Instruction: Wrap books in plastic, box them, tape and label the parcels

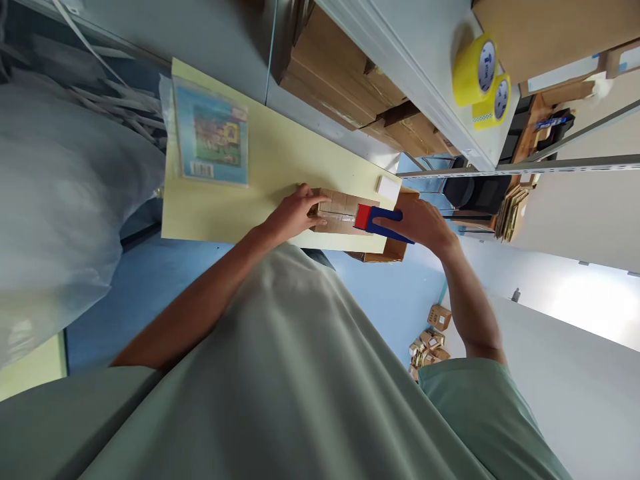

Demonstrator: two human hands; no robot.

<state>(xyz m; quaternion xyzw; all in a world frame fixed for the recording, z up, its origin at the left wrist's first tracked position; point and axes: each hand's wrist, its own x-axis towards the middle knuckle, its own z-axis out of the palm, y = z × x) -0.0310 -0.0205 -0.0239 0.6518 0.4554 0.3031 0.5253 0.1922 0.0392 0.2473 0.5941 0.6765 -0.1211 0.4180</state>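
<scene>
A small cardboard box (340, 208) lies on the pale yellow tabletop (280, 147), with shiny clear tape along its upper face. My left hand (299, 212) grips the left end of this box, thumb and fingers on either side. Over its right end, my right hand (419, 223) is closed around a blue tape dispenser (384, 220) with a red front part. The dispenser's red part rests on or just above the box; I cannot tell which. My palm hides much of the dispenser's rear.
A bagged picture package (213, 133) lies on the table's left part. An open carton (397, 250) stands below the right edge. Overhead, a shelf (425, 60) carries yellow tape rolls (475, 70), with cartons (350, 73) beneath. A large plastic bag (65, 200) bulges at left.
</scene>
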